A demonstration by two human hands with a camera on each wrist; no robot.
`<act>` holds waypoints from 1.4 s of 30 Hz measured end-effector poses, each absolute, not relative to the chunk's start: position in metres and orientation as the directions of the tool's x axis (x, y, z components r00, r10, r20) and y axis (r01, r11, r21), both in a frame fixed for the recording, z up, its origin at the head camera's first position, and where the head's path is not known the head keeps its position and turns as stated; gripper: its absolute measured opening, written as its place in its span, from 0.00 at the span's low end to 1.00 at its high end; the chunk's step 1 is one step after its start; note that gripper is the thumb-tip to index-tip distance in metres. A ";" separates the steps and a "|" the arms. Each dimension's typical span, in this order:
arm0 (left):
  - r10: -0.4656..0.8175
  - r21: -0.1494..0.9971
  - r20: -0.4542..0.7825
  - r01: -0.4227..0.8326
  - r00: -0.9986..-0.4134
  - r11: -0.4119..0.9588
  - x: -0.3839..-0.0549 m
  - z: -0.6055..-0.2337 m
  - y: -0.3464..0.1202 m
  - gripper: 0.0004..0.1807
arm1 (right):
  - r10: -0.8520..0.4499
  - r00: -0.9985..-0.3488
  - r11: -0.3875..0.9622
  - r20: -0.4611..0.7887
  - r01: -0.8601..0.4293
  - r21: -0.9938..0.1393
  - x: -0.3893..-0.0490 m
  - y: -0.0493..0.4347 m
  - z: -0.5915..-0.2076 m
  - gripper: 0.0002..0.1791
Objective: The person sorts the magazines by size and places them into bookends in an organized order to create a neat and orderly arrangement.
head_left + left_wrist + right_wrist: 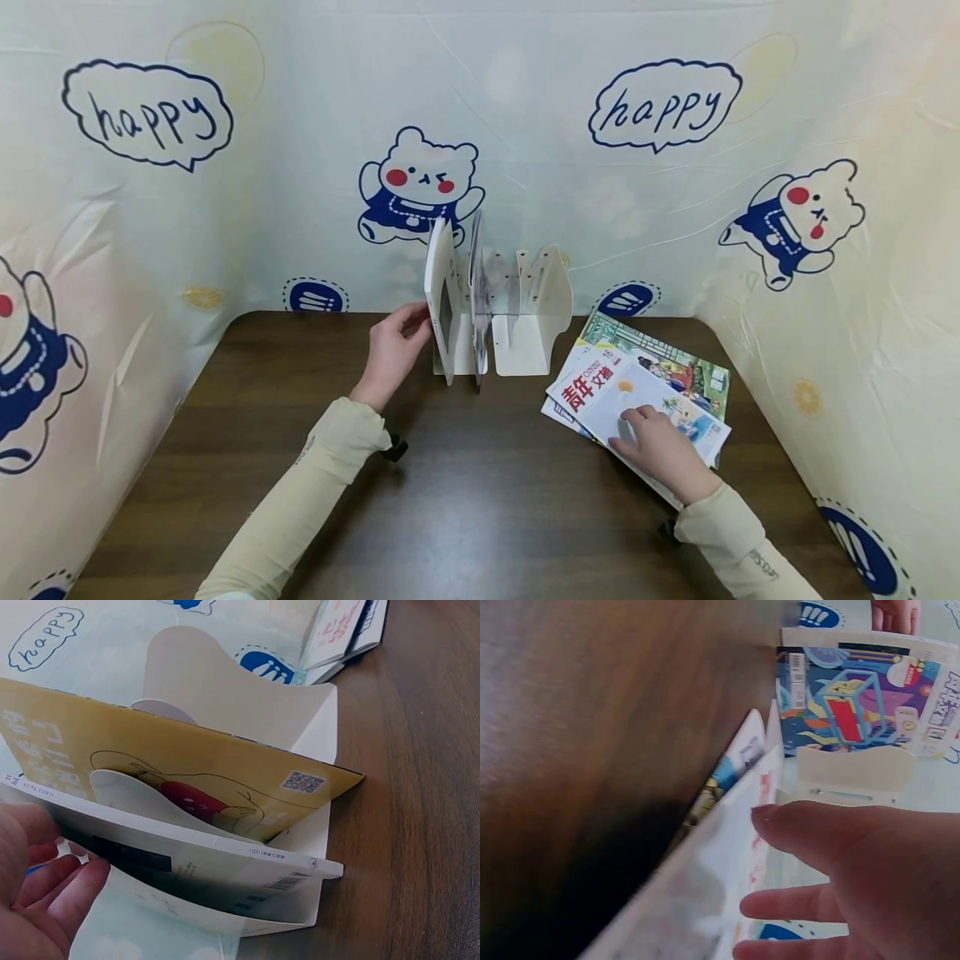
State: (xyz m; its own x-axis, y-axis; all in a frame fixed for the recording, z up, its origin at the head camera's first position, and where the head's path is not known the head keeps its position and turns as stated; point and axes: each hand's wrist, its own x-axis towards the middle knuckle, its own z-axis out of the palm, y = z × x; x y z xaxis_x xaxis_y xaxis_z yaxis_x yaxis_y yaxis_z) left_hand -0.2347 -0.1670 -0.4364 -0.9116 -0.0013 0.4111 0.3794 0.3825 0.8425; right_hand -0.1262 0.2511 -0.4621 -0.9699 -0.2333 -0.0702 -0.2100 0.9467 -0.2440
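Observation:
My left hand (396,350) touches the outer side of a thick white book (444,304) standing in a white bookend rack (522,354). In the left wrist view, the fingers (79,900) lie loosely bent against that book's grey cover (225,870). Beside it in the rack stands a thinner book (477,300), with a tan cover (225,761) showing a red cartoon figure. On the right, my right hand (663,450) rests its fingers on a pale magazine with red lettering (592,387), top of a fanned pile; its thumb (780,825) is extended.
Under the pale magazine lies a green illustrated magazine (705,379), near the table's right edge. The rack's right end panel (555,292) stands upright behind the pile. A patterned cloth (525,100) hangs round the back and sides of the dark wooden table (465,500).

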 end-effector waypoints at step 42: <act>0.021 0.882 0.372 0.360 -0.928 0.306 -0.236 -0.438 -0.168 0.19 | -0.180 -0.981 0.967 -0.073 -0.163 -0.196 -0.124 0.239 -0.470 0.16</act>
State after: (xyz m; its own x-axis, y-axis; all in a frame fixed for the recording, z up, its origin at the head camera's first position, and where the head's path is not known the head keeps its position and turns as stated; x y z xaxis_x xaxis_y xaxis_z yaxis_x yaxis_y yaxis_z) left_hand -0.2362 -0.1683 -0.4379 -0.9282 0.0208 0.3716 0.3598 0.3057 0.8815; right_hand -0.1237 0.2393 -0.4695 -0.9810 -0.1799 -0.0728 -0.1629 0.9671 -0.1956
